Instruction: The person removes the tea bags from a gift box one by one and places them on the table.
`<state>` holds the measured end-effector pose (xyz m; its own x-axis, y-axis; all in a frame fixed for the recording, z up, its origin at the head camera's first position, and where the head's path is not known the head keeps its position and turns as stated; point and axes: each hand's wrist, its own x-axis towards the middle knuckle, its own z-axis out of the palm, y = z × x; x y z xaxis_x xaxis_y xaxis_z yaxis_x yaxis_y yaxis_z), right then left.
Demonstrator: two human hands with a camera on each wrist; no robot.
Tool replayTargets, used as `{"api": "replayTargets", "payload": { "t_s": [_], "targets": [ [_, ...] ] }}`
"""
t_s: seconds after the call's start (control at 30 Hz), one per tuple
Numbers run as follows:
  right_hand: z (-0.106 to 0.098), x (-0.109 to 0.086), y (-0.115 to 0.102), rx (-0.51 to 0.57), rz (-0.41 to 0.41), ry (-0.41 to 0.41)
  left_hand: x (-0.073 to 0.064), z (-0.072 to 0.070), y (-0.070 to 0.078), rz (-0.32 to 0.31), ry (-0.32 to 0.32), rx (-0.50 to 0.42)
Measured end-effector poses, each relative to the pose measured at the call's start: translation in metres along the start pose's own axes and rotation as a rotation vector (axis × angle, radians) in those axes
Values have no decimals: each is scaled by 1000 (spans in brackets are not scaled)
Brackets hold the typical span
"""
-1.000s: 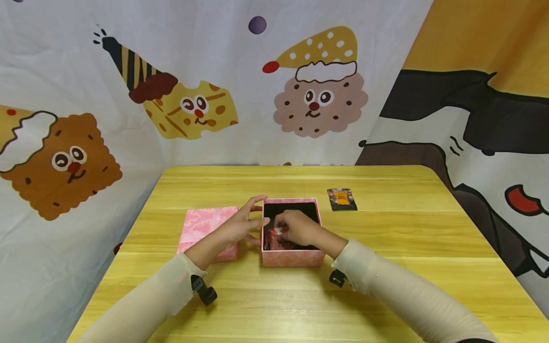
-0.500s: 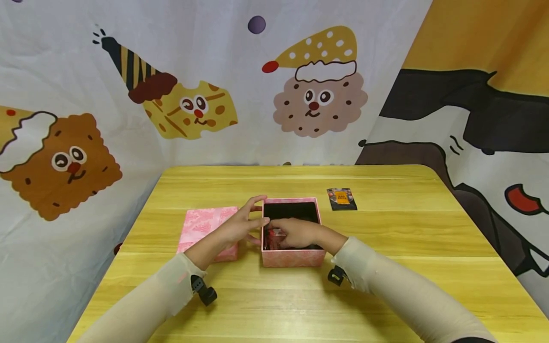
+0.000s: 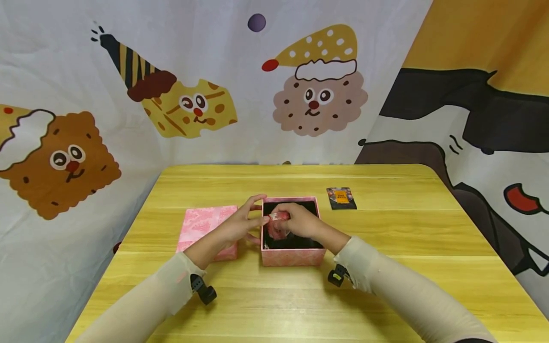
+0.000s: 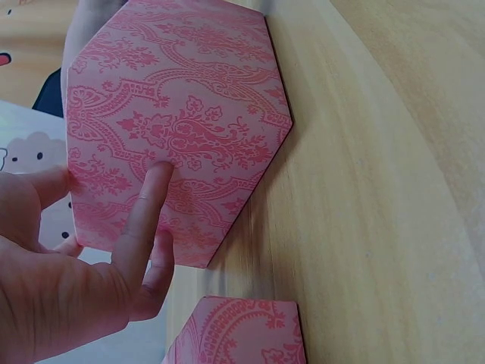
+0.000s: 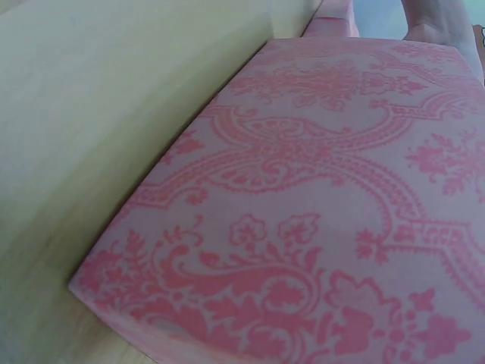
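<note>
An uncovered pink patterned box (image 3: 293,257) with a black interior stands at the table's middle. My left hand (image 3: 240,223) rests on its left side. In the left wrist view the left hand's fingers (image 4: 148,205) lie spread against the patterned wall, with one digit at the rim. My right hand (image 3: 302,221) reaches into the box and pinches a crinkly red, partly see-through packet (image 3: 278,231) near the left wall. The right wrist view has only the box's outer wall (image 5: 303,167) and part of the other hand; the right fingers are hidden there.
Left of the box lies its pink lid (image 3: 201,226), partly beneath my left forearm. A small black packet with an orange label (image 3: 341,197) lies on the wooden table (image 3: 386,267), behind and right of the box. A cartoon-printed cloth (image 3: 257,95) hangs behind.
My right hand first dips lower in the box, then rises a little with the red packet, which is now more visible. The left hand stays against the box.
</note>
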<state>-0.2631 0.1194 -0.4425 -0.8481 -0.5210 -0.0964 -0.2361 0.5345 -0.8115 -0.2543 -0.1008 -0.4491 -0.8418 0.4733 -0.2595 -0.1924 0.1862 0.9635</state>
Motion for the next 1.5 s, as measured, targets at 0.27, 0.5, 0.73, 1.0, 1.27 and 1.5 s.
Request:
{"api": "replayTargets", "payload": {
  "t_s": [0.27,0.5,0.73,1.0,1.27,1.5],
  "targets": [
    [-4,0,-3,117,23,69,0,-1,1,0,-8,0],
    [-8,0,-5,247,24,193,0,0,2,-1,-13,-22],
    [-17,-1,-7,322,-2,240,-1,0,3,3,-14,-19],
    [-35,-6,-6,302,-11,262,-1,1,3,2,8,-1],
    [-51,-16,2,369,39,285,0,2,0,-20,32,-14],
    [-65,-25,11,382,54,314,0,3,0,-21,33,-36]
  ]
}}
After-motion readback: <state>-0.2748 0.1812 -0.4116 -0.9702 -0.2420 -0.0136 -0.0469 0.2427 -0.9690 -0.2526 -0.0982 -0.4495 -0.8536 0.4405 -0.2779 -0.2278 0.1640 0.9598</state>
